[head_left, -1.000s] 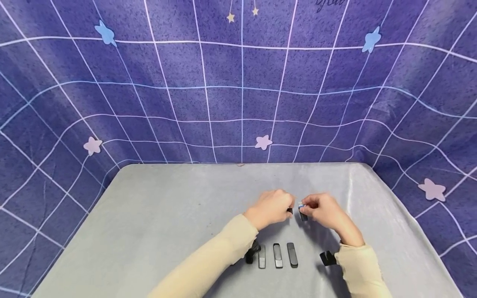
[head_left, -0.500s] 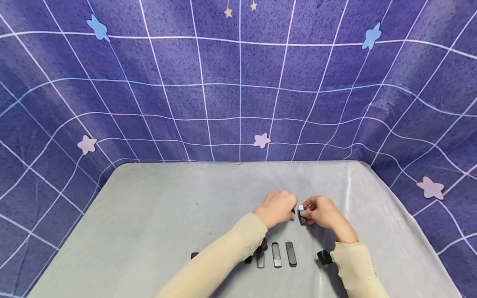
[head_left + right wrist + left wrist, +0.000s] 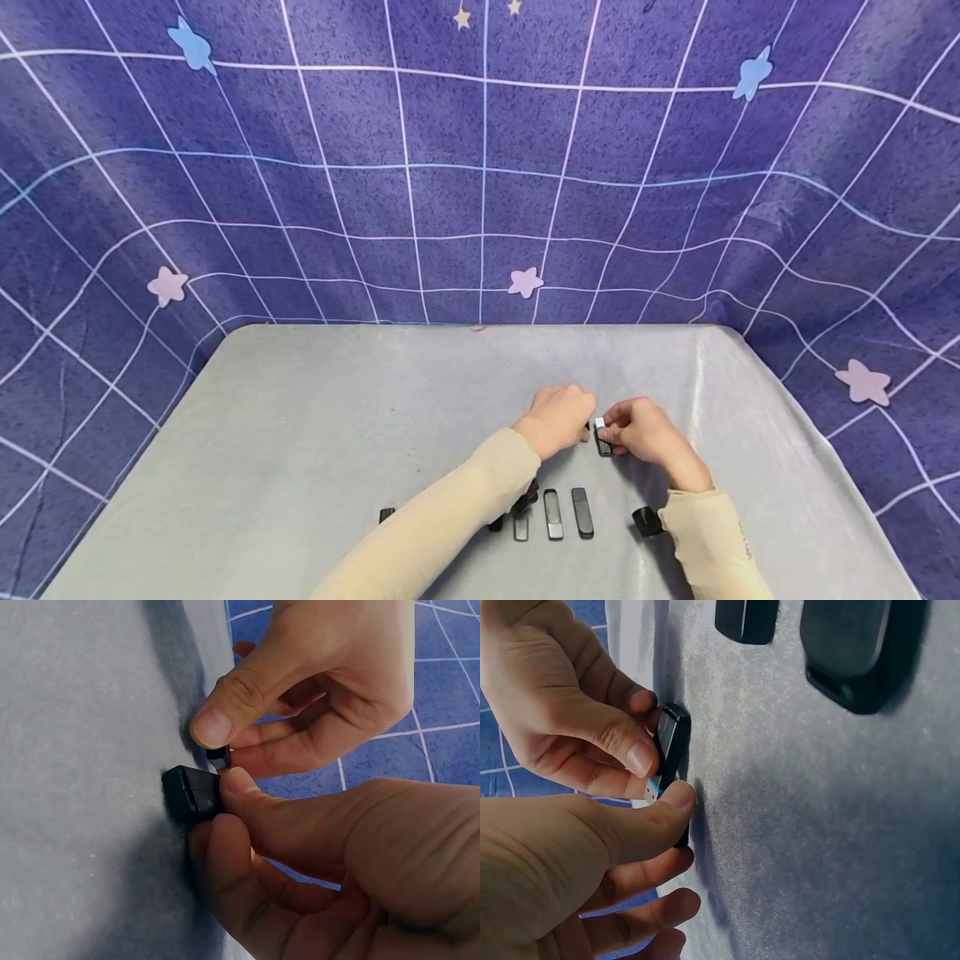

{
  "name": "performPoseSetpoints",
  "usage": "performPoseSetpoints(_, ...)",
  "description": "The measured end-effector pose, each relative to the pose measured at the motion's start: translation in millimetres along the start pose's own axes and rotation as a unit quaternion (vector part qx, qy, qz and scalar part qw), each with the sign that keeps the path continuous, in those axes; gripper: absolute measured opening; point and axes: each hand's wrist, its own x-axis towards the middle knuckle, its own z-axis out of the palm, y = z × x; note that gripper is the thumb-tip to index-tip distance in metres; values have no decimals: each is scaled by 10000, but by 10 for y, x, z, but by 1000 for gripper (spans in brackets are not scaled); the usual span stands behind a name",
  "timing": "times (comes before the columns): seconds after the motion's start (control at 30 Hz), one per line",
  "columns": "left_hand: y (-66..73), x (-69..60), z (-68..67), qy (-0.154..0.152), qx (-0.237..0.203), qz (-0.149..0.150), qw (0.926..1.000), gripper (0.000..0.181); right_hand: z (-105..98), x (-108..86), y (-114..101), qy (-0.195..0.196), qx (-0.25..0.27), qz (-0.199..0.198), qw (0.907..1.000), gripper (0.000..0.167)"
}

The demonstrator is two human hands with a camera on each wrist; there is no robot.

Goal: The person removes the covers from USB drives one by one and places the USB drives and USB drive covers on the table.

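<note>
The left hand (image 3: 558, 417) pinched a small black piece (image 3: 218, 757) between thumb and fingers, while the right hand (image 3: 648, 431) gripped a slim black oblong USB stick (image 3: 603, 442) with a silver-and-blue plug, just beside that piece. On the grey cloth-covered tabletop (image 3: 337, 400), a slim dark stick (image 3: 582, 512) lay beside a grey-and-black one (image 3: 552, 514), both nearer the person.

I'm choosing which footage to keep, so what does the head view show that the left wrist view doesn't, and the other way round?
Only the head view shows the cream sleeves and the stars on the curtain. Only the left wrist view makes out small holes in the metal plug. Both show the right hand holding a black USB drive, the left hand close beside it, gray cloth and the curtain.
</note>
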Motion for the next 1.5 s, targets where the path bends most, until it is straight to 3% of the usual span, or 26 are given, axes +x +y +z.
performPoseSetpoints(0.43, 20, -68, -2, -207, 49, -105, 9997, 23, 17, -11, -49, 57, -335, 383, 9987, 17)
performPoseSetpoints(0.53, 18, -119, -37, -178, -101, -107, 9997, 32, -2, -16, -65, 2, -478, 404, 9980, 18)
performPoseSetpoints(0.63, -6, -208, -102, 3, -351, -77, 9994, 53, -34, -22, -92, -37, -894, 359, 9953, 23)
performPoseSetpoints(0.8, -153, -502, -200, 440, -879, -39, 9952, 80, -58, -42, -193, -31, -1640, 18, 9864, 51)
performPoseSetpoints(0.9, -306, -731, -202, 662, -1101, -132, 9916, 88, -42, -82, -286, 61, -1769, -246, 9839, 66)
performPoseSetpoints(1.07, -547, -1099, -240, 976, -1396, -466, 9843, 100, 6, -182, -436, 359, -1737, -640, 9821, 76)
performPoseSetpoints(1.3, -753, -1502, -342, 1518, -1365, -907, 9747, 112, 109, -292, -674, 705, -1734, -1187, 9751, 86)
performPoseSetpoints(1.5, -813, -1710, -380, 1631, -1275, -1175, 9713, 120, 252, -390, -859, 756, -1759, -1627, 9679, 101)
